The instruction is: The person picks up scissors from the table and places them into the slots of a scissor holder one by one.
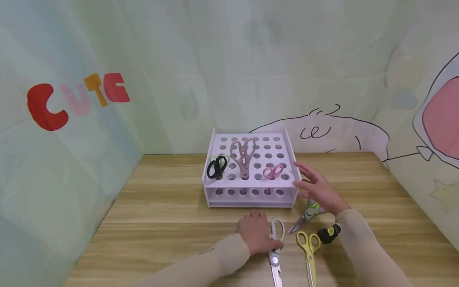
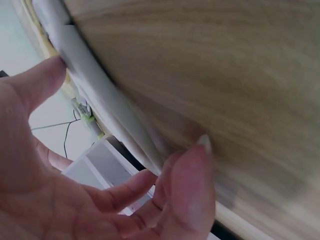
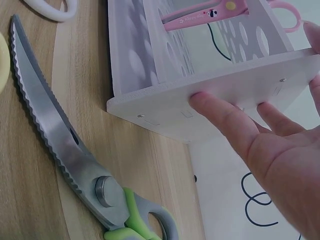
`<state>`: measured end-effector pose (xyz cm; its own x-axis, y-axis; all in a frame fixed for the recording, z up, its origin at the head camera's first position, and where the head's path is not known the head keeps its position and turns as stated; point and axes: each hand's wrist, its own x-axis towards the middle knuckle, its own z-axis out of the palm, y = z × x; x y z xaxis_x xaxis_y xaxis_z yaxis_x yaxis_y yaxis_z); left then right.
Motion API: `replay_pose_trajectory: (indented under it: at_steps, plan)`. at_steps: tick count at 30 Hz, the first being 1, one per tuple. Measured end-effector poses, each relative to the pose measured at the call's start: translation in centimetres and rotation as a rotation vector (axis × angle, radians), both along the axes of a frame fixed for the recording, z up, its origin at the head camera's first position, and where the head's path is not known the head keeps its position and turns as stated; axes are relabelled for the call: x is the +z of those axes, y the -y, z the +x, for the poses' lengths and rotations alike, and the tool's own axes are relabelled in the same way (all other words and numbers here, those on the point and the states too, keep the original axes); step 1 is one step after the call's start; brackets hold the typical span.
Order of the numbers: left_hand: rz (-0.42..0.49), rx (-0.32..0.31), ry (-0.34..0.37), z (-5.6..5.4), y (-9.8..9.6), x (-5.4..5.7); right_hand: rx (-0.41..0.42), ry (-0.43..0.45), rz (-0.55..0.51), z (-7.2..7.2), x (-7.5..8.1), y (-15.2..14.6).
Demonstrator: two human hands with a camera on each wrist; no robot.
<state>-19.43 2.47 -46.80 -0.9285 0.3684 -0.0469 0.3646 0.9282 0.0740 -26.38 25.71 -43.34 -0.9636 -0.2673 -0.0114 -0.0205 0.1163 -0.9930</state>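
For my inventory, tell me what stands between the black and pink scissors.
In the head view, mauve scissors stand between black scissors and pink scissors, one open hole in the rack on either side.

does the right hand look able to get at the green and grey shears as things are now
Probably yes: the right hand rests fingers against the white rack without gripping it, and the green and grey shears lie close by, nothing visible on top.
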Motion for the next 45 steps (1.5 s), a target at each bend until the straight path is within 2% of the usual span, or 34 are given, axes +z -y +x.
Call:
replay_pose_trajectory:
  at_steps: [5,13,22,25,29,32,38,45]
  plan:
    - [0.090,-0.033,0.049,-0.9,0.5,0.1,0.005,0.005,-0.014,-0.1,0.0,0.1]
    - [0.226,-0.091,0.235,-2.8,1.4,0.4,0.004,0.015,-0.014,-0.1,0.2,0.1]
    - [0.318,-0.109,0.286,-2.6,1.7,1.5,0.018,0.005,-0.005,0.0,0.3,0.2]
    - [0.347,-0.123,0.302,-2.9,1.8,1.4,0.012,0.006,-0.007,-0.1,0.3,0.2]
    - [0.400,-0.161,0.353,-4.2,2.1,0.4,0.002,0.016,0.001,-0.1,0.3,0.1]
    - [0.482,-0.171,0.405,-4.9,2.4,-0.2,0.002,0.022,-0.001,-0.2,0.3,0.1]
    - [0.593,-0.183,0.478,-4.7,2.4,-0.2,0.010,0.012,-0.002,-0.1,0.3,0.1]
    - [0.747,-0.191,0.656,-4.1,1.5,-0.3,0.019,0.010,-0.018,-0.1,0.3,-0.1]
